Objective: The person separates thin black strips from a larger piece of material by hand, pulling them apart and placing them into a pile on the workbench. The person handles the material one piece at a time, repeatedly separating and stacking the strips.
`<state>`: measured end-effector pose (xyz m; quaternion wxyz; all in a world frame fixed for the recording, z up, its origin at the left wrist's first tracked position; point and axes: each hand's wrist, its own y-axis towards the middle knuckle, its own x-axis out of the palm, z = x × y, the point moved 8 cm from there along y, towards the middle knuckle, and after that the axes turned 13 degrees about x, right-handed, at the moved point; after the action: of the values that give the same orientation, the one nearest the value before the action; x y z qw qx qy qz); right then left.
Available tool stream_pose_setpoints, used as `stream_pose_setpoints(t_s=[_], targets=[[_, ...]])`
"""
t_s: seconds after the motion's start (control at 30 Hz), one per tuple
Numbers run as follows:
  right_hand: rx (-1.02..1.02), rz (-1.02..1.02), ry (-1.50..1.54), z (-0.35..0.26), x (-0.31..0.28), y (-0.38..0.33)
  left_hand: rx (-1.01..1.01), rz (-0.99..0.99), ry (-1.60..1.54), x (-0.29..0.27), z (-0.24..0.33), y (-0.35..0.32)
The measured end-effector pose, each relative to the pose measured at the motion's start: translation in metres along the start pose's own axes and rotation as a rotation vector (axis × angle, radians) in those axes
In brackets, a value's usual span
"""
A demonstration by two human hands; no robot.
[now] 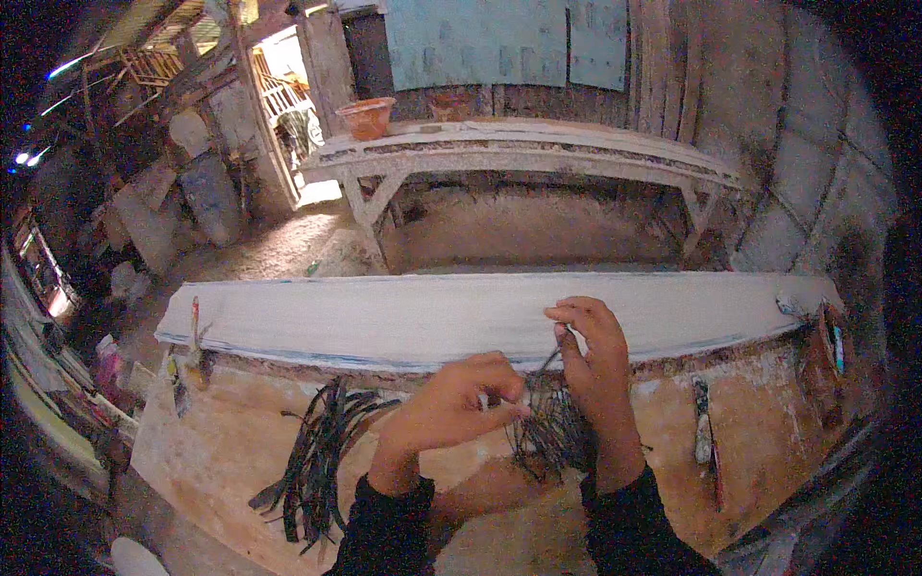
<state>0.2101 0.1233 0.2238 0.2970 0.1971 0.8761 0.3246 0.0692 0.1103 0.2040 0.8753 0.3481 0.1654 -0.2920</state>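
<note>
My left hand is bent into a pinch, thumb and forefinger meeting near the tangle; whatever lies between their tips is too small to make out. Slightly higher and to the right, my right hand pinches a thin dark strand that runs down toward the tangle. Below and between both hands lies that loose tangle of thin dark strands, partly covered by the right wrist. A bundle of wider, flat black strips rests on the wooden tabletop, left of my left forearm.
A long pale board with blue-marked edges crosses behind my hands. A brush stands at its left end. On the right lie a flat tool and a thin red stick. Beyond, a long bench carries an orange basin.
</note>
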Motion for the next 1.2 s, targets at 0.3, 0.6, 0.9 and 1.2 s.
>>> stream_pose_setpoints(t_s=[0.3, 0.6, 0.9, 1.2], targets=[[0.235, -0.757, 0.522, -0.011, 0.037, -0.023, -0.225, 0.665, 0.229, -0.074, -0.044, -0.031], [0.276, -0.873, 0.746, -0.019, 0.034, -0.030, -0.285, 0.629, 0.203, -0.062, -0.029, -0.022], [0.277, -0.156, 0.274, 0.024, 0.010, -0.002, 0.140, -0.018, 0.018, 0.002, -0.006, 0.005], [0.162, -0.012, 0.192, 0.025, -0.005, 0.003, 0.023, 0.053, -0.007, 0.004, 0.007, 0.007]])
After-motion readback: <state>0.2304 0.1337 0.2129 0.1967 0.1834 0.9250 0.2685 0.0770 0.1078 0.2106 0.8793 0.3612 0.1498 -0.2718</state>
